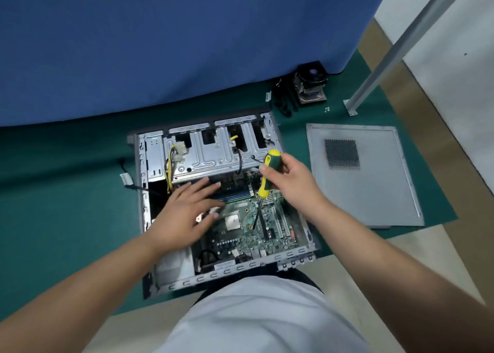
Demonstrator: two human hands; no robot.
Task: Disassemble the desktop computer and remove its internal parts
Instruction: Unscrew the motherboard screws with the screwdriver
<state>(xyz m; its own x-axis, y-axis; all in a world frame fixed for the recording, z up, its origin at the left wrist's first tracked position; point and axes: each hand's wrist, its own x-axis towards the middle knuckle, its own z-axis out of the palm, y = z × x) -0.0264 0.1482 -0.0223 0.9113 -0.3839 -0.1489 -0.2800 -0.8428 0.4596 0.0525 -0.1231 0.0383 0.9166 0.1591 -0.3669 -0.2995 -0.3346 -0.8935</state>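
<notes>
The open computer case (213, 205) lies on its side on the green mat (66, 192), right in front of you. Your right hand (291, 181) grips the screwdriver (264, 184), its tip down on the circuit board (246, 227) (near the bare chip). Your left hand (184, 213) rests flat, fingers straight, over the board's left part.

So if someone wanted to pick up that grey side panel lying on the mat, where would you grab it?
Probably by the near right corner of the side panel, coming from the right. It lies flat on the green mat, so there is no face to pinch, but that corner juts past the mat's edge, so fingers may slip under more easily there. Nothing crowds that side.
</notes>
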